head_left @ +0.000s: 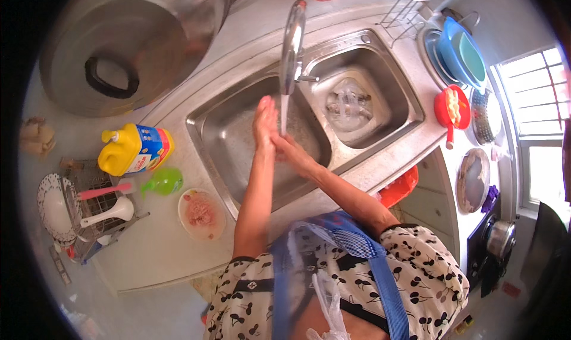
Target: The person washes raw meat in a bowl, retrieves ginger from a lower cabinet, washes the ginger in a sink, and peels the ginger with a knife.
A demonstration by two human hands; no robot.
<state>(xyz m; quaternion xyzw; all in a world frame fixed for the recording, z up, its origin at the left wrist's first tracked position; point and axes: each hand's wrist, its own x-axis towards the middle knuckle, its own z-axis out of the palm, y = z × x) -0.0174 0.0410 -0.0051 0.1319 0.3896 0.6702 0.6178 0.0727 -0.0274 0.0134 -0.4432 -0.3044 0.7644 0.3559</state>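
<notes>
My left hand [265,125] is held flat over the left basin [227,161] of a stainless steel double sink, its fingers straight and pointing away from me. My right hand [296,156] meets it at the base of the palm, and its fingers are partly hidden. Neither hand shows an object in it. A chrome faucet [292,45] runs a stream of water [284,115] down beside the left fingers, onto the place where the hands touch. Both hands look wet. In the right basin [383,90] lies a clear plastic bag [349,103] with contents I cannot make out.
Left of the sink stand a yellow detergent jug [136,150], a green bottle [164,181], a bowl of minced meat [200,213] and a wire dish rack [100,224]. A large metal pot [147,37] is behind. At right sits a red pan [464,110] with food, near blue basins [450,50].
</notes>
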